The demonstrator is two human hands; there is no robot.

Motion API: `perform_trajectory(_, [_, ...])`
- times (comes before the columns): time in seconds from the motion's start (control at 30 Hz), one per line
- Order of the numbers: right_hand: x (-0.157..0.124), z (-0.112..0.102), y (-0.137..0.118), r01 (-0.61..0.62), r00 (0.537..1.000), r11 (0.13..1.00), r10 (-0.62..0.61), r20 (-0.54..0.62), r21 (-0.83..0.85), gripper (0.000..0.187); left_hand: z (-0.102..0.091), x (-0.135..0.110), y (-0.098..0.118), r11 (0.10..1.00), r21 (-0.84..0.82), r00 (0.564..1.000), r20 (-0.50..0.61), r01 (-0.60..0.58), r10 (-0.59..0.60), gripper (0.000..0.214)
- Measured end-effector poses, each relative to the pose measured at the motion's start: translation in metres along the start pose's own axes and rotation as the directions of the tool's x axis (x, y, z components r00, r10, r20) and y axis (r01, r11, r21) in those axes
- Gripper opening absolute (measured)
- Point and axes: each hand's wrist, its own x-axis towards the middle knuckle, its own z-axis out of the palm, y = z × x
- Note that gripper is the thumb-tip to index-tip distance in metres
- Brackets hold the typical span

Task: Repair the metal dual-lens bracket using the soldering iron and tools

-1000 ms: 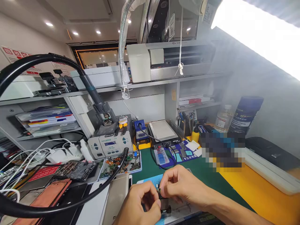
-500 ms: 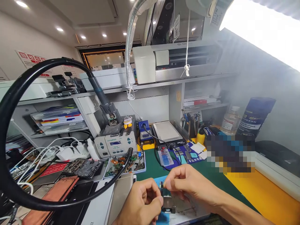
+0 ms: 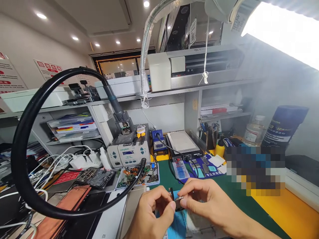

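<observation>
My left hand [image 3: 151, 214] and my right hand [image 3: 208, 202] meet low in the middle of the view, both pinched on a small dark electronic part [image 3: 177, 201] with a thin black strip sticking up from it. The part is held in the air just above a blue pad [image 3: 179, 227] lying on the green bench mat [image 3: 219, 186]. Fingers of both hands are curled around the part's edges, which hides most of it.
A thick black hose [image 3: 27, 139] loops from the hot-air station [image 3: 128, 153] across the left. A tray of circuit scraps [image 3: 138, 174], phone parts [image 3: 96, 177], a hot plate [image 3: 183, 143], a bottle [image 3: 253, 132] and a dark can [image 3: 284, 126] stand around. Shelves run behind.
The view has swung left and up, so everything sits further right. Both hands have lifted the small part slightly and kept their pinch on it.
</observation>
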Motion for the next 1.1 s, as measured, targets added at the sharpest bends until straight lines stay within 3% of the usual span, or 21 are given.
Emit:
perform_trajectory(0.23, [-0.004,0.002,0.005,0.258,0.957,0.932,-0.282,-0.063,-0.255,0.015,0.001,0.001,-0.002,0.997,-0.012,0.996,-0.060,-0.070,0.069,0.018])
perform_trajectory(0.5, [-0.002,0.003,0.005,0.298,0.943,0.918,-0.326,-0.068,-0.263,0.011,-0.001,0.002,0.001,0.989,0.002,0.985,-0.086,-0.149,0.148,0.014])
perform_trajectory(0.73, [-0.003,0.003,0.011,0.368,0.918,0.880,-0.394,-0.031,-0.299,0.020,-0.006,0.004,-0.002,0.989,0.003,0.987,-0.052,-0.149,0.149,0.003])
perform_trajectory(0.87, [-0.002,0.003,0.012,0.357,0.920,0.881,-0.388,-0.042,-0.311,0.022,-0.005,0.003,-0.001,0.993,-0.053,0.993,-0.065,-0.107,0.103,0.002])
perform_trajectory(1.1, [0.000,0.004,0.006,0.211,0.969,0.947,-0.235,-0.075,-0.243,0.017,-0.001,0.006,-0.001,0.967,-0.242,0.995,-0.041,0.075,-0.087,0.019])
